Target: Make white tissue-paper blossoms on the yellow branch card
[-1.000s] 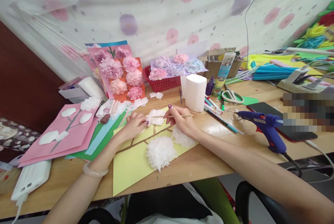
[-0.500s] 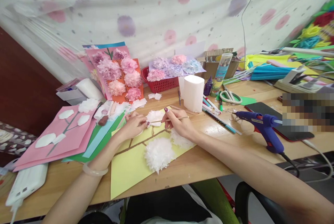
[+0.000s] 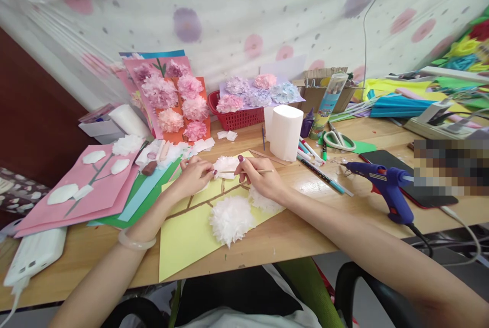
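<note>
My right hand (image 3: 262,178) pinches a thin wooden stick (image 3: 263,171) held nearly level. The stick's far end reaches the closed fingertips of my left hand (image 3: 195,175); what lies between those fingertips is too small to make out. Both hands are over a yellow sheet of card (image 3: 183,244) with a brown branch (image 3: 206,200) on it. A fluffy white paper flower (image 3: 231,219) sits on the card's lower part. Another white flower (image 3: 263,200) is partly hidden under my right hand. White paper (image 3: 226,163) shows between the hands.
A blue glue gun (image 3: 382,185) rests at the right beside a dark phone (image 3: 408,170). Behind my hands stands a white paper roll (image 3: 286,133), near scissors (image 3: 338,140) and markers (image 3: 321,175). Pink card (image 3: 46,211) with white petals lies left. A red basket (image 3: 240,119) stands behind.
The view has shifted slightly, so the table items sit a little differently in the picture. Both hands keep nearly the same pose, the stick still between them.
</note>
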Tool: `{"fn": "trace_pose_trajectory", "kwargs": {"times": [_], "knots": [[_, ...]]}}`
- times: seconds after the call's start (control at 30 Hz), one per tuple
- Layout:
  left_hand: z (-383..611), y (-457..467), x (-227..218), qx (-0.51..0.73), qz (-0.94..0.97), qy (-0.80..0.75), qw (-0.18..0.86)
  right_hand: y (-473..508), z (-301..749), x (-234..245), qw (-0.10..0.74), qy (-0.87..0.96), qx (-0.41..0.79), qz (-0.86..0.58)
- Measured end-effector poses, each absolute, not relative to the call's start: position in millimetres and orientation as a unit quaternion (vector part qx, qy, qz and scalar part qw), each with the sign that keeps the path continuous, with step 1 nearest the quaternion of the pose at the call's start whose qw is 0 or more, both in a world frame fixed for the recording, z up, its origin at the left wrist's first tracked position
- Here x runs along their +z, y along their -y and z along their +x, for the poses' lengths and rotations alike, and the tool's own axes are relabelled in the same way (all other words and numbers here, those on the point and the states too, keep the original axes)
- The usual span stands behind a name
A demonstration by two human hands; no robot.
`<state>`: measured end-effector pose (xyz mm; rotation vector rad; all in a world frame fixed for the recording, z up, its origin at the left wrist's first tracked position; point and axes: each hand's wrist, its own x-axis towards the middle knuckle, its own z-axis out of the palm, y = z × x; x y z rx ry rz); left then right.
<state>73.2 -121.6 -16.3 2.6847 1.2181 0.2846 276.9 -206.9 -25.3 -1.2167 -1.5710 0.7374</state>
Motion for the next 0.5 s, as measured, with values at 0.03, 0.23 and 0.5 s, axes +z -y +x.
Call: {"fn": "trace_pose_trajectory", "kwargs": {"times": [0.03,0.23,0.5], "knots": [[73,122,-17,0.099,0.902,-0.411,0.086,207,277,-25,0.487,0.647,0.303,-0.502],[75,120,-17,0.102,0.905,-0.405,0.075,208,276,-24,0.475,0.653,0.301,-0.507],[74,122,-13,0.117,0.889,-0.428,0.119,189,272,0,0.423,0.677,0.244,-0.550]]}}
